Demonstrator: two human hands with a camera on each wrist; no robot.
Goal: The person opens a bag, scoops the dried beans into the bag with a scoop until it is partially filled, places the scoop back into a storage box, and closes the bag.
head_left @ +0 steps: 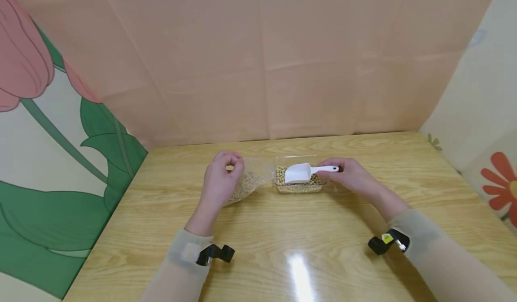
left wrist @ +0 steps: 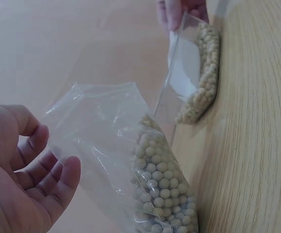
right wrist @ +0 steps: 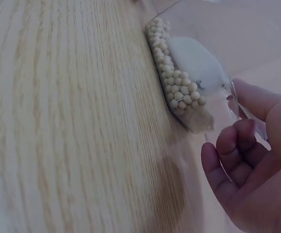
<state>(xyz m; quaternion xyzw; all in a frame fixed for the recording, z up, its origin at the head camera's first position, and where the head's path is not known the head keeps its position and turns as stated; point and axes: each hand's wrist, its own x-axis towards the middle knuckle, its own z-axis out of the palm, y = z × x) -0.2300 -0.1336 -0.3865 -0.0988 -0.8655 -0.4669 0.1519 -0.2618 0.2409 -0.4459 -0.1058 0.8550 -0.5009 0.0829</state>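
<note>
My left hand (head_left: pixel 221 176) pinches the top edge of a clear plastic bag (left wrist: pixel 96 141), its thumb and index finger at the edge. Small round pale beads (left wrist: pixel 162 189) that look like dried beans fill the bag's lower part. To the right stands a clear rectangular container (head_left: pixel 300 189) holding the same kind of beads (right wrist: pixel 167 68). A white scoop (head_left: pixel 298 173) lies over these beads, its blade pointing left. By its handle (head_left: pixel 329 168), at the container's right side, my right hand (head_left: pixel 353 176) holds the scoop between thumb and fingers.
Bag and container stand side by side on a wood-grain table (head_left: pixel 258 234). Behind the table's far edge hangs a pinkish-beige cloth (head_left: pixel 258 64). Painted walls with flowers (head_left: pixel 501 185) flank both sides. Each wrist wears a small black camera mount (head_left: pixel 216 252).
</note>
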